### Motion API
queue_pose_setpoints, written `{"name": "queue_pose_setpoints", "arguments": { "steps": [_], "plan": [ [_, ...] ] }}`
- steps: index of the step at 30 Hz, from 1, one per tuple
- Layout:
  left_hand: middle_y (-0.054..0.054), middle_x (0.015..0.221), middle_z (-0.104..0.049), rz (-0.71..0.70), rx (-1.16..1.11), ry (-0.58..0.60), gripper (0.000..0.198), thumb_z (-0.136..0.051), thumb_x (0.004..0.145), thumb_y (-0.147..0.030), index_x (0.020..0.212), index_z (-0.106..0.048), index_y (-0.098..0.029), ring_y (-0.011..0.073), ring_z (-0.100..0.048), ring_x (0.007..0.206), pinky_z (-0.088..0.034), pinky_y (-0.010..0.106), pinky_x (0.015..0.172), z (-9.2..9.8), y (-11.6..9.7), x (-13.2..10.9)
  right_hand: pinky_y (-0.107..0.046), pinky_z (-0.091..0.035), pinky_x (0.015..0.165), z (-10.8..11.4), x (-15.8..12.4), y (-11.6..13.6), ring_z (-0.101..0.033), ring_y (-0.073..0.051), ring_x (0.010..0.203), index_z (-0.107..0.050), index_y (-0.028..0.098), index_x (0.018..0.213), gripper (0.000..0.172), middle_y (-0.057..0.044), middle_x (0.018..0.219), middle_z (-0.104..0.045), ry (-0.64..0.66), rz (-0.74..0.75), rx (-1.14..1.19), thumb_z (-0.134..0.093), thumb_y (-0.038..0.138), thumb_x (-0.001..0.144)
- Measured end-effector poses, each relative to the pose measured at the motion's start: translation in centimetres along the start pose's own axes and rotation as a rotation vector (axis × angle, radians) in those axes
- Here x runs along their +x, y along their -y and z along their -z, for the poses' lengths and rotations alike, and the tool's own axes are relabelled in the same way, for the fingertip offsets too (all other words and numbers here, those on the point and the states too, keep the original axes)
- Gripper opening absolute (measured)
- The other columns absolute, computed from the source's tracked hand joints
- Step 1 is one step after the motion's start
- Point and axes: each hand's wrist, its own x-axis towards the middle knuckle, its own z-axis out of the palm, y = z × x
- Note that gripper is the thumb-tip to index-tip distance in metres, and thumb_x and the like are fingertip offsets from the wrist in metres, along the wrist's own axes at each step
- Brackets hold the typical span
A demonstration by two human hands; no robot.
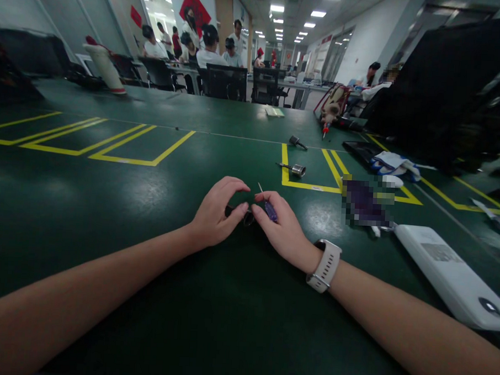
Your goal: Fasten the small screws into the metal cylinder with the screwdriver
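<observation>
My right hand (283, 225) is closed around a small screwdriver with a purple handle (270, 211). Its thin metal shaft points up and away from me. Close beside it, my left hand (219, 211) curls with thumb and fingers around a small dark part (229, 211), mostly hidden by the hand. A round dark end (248, 217) shows between the two thumbs, low over the green table. Further off lie a metal cylinder with a thin stem (298, 170) and a second, darker one (294, 140).
Yellow tape outlines (312, 187) mark the green table (210, 329). At right are a white power bank (445, 268), a blurred-out dark object (365, 202) and a white-blue cloth (394, 163). A patterned pouch (333, 102) stands further back. People sit beyond black chairs (226, 82).
</observation>
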Motion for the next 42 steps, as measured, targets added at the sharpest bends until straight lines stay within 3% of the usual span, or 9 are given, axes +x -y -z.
{"name": "queue_pose_setpoints", "arguments": {
  "steps": [4, 8, 12, 17, 21, 25, 33, 38, 42],
  "plan": [
    [0.009, 0.100, -0.057, -0.039, 0.065, -0.131, 0.017, -0.040, 0.088, -0.025, 0.097, -0.052, -0.018, 0.0204, -0.053, 0.099, -0.044, 0.038, 0.089, 0.3, -0.1, 0.5, -0.040, -0.043, 0.085, -0.1, -0.2, 1.0, -0.054, -0.024, 0.098, -0.055, 0.019, 0.098, 0.016, -0.010, 0.103, -0.061, 0.047, 0.181, -0.205, -0.053, 0.028, 0.085],
    [0.007, 0.090, -0.058, -0.058, 0.122, -0.153, 0.021, -0.037, 0.090, -0.026, 0.089, -0.055, -0.015, 0.0181, -0.054, 0.088, -0.044, 0.033, 0.082, 1.2, -0.7, 3.6, -0.044, -0.037, 0.098, -0.3, -0.1, 1.6, -0.052, -0.027, 0.111, -0.057, 0.015, 0.100, 0.021, -0.013, 0.109, -0.061, 0.099, 0.327, -0.391, -0.054, 0.029, 0.085],
    [0.008, 0.090, -0.059, -0.065, 0.237, 0.061, 0.027, -0.037, 0.090, -0.029, 0.092, -0.058, -0.013, 0.0189, -0.055, 0.085, -0.044, 0.033, 0.078, 0.8, -1.2, 9.2, -0.045, -0.040, 0.096, -1.1, 0.7, 1.6, -0.054, -0.027, 0.110, -0.057, 0.015, 0.103, 0.026, -0.014, 0.111, -0.062, 0.167, 0.395, -0.438, -0.056, 0.032, 0.084],
    [0.014, 0.116, -0.054, -0.084, 0.367, 0.408, 0.037, -0.047, 0.086, -0.035, 0.114, -0.055, -0.011, 0.0251, -0.054, 0.103, -0.041, 0.036, 0.087, -3.5, -0.8, 15.6, -0.040, -0.044, 0.092, -2.5, 2.1, 1.1, -0.056, -0.025, 0.106, -0.058, 0.014, 0.102, 0.023, -0.014, 0.108, -0.063, 0.220, 0.446, -0.440, -0.059, 0.024, 0.082],
    [0.016, 0.136, -0.042, -0.143, 0.400, 0.657, 0.054, -0.052, 0.084, -0.038, 0.132, -0.044, -0.015, 0.0291, -0.046, 0.117, -0.035, 0.038, 0.097, -7.4, -0.1, 18.1, -0.039, -0.044, 0.090, -3.1, 2.6, 0.5, -0.058, -0.024, 0.100, -0.059, 0.014, 0.099, 0.017, -0.013, 0.104, -0.065, 0.257, 0.463, -0.446, -0.054, 0.015, 0.083],
    [0.016, 0.126, -0.052, -0.098, 0.398, 0.796, 0.055, -0.053, 0.082, -0.029, 0.135, -0.040, -0.018, 0.0294, -0.053, 0.109, -0.040, 0.040, 0.090, -9.4, 0.6, 18.4, -0.038, -0.045, 0.087, -3.2, 2.5, 0.1, -0.058, -0.024, 0.101, -0.059, 0.013, 0.102, 0.020, -0.014, 0.106, -0.063, 0.299, 0.485, -0.475, -0.049, 0.012, 0.085],
    [0.014, 0.117, -0.055, -0.098, 0.334, 0.558, 0.041, -0.049, 0.085, -0.018, 0.125, -0.041, -0.015, 0.0235, -0.055, 0.104, -0.043, 0.034, 0.088, -8.1, 1.0, 17.2, -0.035, -0.046, 0.083, -2.3, 2.9, 0.2, -0.057, -0.023, 0.100, -0.059, 0.013, 0.103, 0.024, -0.014, 0.105, -0.063, 0.395, 0.488, -0.575, -0.047, 0.006, 0.083],
    [0.011, 0.111, -0.057, -0.146, 0.057, 0.074, 0.037, -0.053, 0.082, -0.015, 0.118, -0.042, -0.014, 0.0187, -0.056, 0.098, -0.045, 0.033, 0.087, -3.5, 0.1, 13.8, -0.032, -0.044, 0.079, -1.5, 3.4, 0.0, -0.056, -0.022, 0.095, -0.060, 0.012, 0.097, 0.019, -0.012, 0.098, -0.063, 0.386, 0.469, -0.623, -0.047, 0.007, 0.084],
    [0.009, 0.115, -0.054, -0.177, 0.063, -0.008, 0.038, -0.054, 0.080, -0.015, 0.117, -0.043, -0.017, 0.0186, -0.055, 0.098, -0.046, 0.033, 0.084, 1.3, -1.5, 8.1, -0.031, -0.043, 0.078, -1.5, 3.6, -0.8, -0.055, -0.020, 0.093, -0.061, 0.014, 0.097, 0.018, -0.010, 0.098, -0.063, 0.341, 0.454, -0.633, -0.048, 0.009, 0.084]
  ]
}}
